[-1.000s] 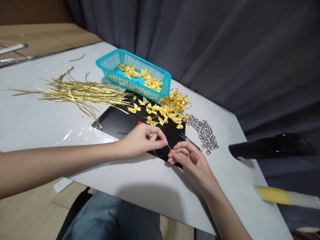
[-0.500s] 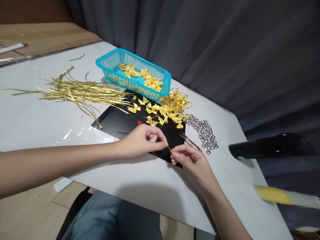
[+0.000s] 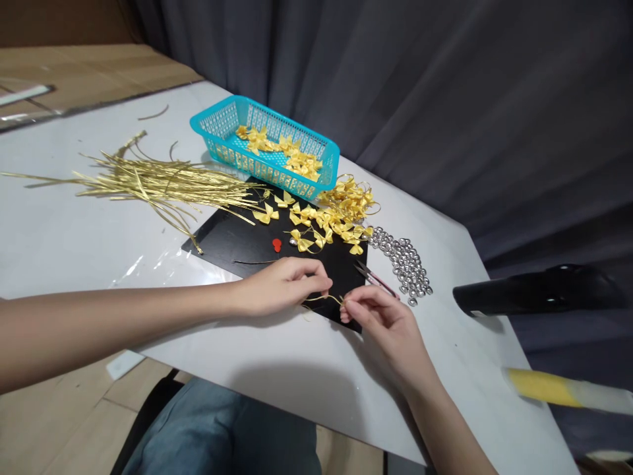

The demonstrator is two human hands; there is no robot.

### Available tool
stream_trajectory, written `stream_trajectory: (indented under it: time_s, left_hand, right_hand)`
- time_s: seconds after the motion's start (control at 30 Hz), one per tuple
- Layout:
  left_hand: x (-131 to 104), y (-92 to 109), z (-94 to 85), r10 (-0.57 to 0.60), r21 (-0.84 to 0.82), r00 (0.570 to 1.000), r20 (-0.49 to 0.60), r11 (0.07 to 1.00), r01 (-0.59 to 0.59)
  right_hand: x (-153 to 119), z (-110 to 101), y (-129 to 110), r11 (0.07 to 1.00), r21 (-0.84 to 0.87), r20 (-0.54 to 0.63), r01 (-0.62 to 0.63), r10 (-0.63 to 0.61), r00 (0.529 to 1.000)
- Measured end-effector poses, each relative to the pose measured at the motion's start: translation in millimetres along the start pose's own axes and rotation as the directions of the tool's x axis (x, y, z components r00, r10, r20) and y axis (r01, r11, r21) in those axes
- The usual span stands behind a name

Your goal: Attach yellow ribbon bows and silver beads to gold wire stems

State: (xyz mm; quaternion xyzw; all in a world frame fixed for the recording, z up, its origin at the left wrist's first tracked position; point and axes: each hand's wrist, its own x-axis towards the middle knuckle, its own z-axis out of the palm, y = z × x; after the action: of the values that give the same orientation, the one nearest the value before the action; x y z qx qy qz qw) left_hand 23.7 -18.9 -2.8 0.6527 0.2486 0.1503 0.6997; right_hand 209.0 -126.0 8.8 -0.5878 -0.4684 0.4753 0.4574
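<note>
My right hand [image 3: 383,316] pinches one end of a thin gold cord [image 3: 321,297] over the near corner of a black mat [image 3: 222,241]. Beside it, my left hand [image 3: 291,284] has its thumb and fingers closed near the same cord; whether it grips the cord is hidden. Yellow ribbon bows [image 3: 324,218] lie on the mat beyond my hands. Scissors [image 3: 376,280] rest at the mat's right edge, just past my right hand. Silver beads [image 3: 403,260] are spread to the right. A bundle of gold cords [image 3: 168,181] lies at the left.
A turquoise basket [image 3: 329,165] with yellow bows stands at the back. More looped bows [image 3: 349,198] are heaped beside it. A black cylindrical object [image 3: 519,290] and a yellow-and-white rod [image 3: 548,388] reach in at the right. A red mark [image 3: 277,245] shows on the mat.
My left hand has lowered slightly, with its fingers more curled. The cord between my hands was straight and short; now a longer, bent length shows. My right hand has barely moved.
</note>
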Motion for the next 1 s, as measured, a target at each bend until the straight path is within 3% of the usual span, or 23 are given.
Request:
stream_trajectory:
  time_s: [0.23,0.43,0.67,0.73,0.8,0.9,1.0]
  left_hand:
    - [-1,0,-0.3,0.049,-0.029,0.997,0.063,0.998,-0.047]
    - [-1,-6,-0.5,0.001,-0.010,0.996,0.084,1.000,0.000]
    - [-1,-6,-0.3,0.031,0.018,0.999,0.032,0.999,-0.031]
    - [0,-6,-0.1,0.034,0.019,0.999,0.032,0.999,-0.035]
    - [0,-7,0.3,0.034,0.024,0.999,0.034,0.999,-0.035]
    - [1,-8,1.0,0.048,0.047,0.998,0.031,0.998,-0.049]
    - [1,-10,2.0,0.073,0.085,0.997,0.028,0.994,-0.076]
  right_hand:
    - [-7,7,2,0.957,-0.189,-0.107,0.221,-0.244,0.964]
    - [-10,6,8,0.867,-0.349,-0.054,0.356,-0.398,0.916]
    - [-13,1,13,0.748,-0.516,0.016,0.418,-0.479,0.878]
    - [-13,4,11,0.768,-0.495,-0.005,0.406,-0.470,0.883]
    - [-12,8,8,0.845,-0.405,-0.072,0.350,-0.411,0.909]
    - [-7,15,2,0.958,-0.196,-0.188,0.208,-0.245,0.951]
    - [-3,18,-1,0.994,-0.036,-0.224,0.104,-0.109,0.969]
